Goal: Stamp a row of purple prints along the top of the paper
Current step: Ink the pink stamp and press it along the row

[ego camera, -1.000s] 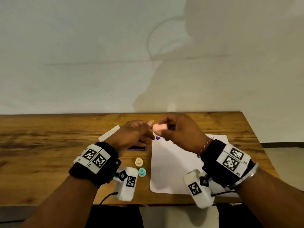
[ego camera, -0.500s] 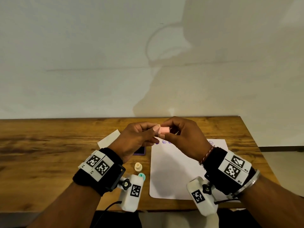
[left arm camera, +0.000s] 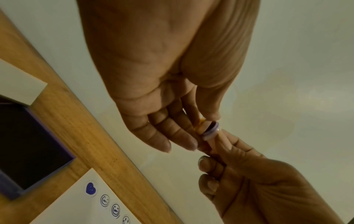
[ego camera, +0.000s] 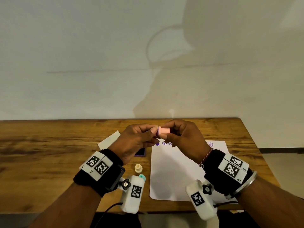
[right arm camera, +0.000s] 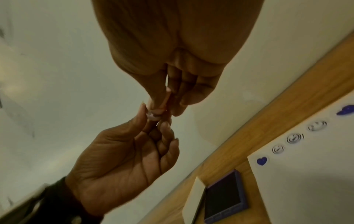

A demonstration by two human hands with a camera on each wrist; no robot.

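A small pink stamp [ego camera: 162,131] lies sideways in the air above the paper's top left corner, and both hands pinch it. My left hand [ego camera: 155,131] holds its purple-stained face end [left arm camera: 210,130], while my right hand [ego camera: 168,133] holds the handle end. The white paper [ego camera: 181,175] lies on the wooden table [ego camera: 49,145]. Along its top run a purple heart print [ego camera: 157,143], smiley prints [ego camera: 164,143] and one more print [ego camera: 210,144] at the right. An open purple ink pad [ego camera: 141,152] sits left of the paper, partly hidden by my left hand.
A cream stamp [ego camera: 137,167] and a teal stamp [ego camera: 142,176] stand left of the paper, near my left wrist. A white lid [ego camera: 109,142] lies beside the ink pad. The table's right edge is just beyond the paper, and a pale wall stands behind.
Both hands have kept hold of the pink stamp and lifted it a little higher above the paper's top left corner. The head view has tilted.
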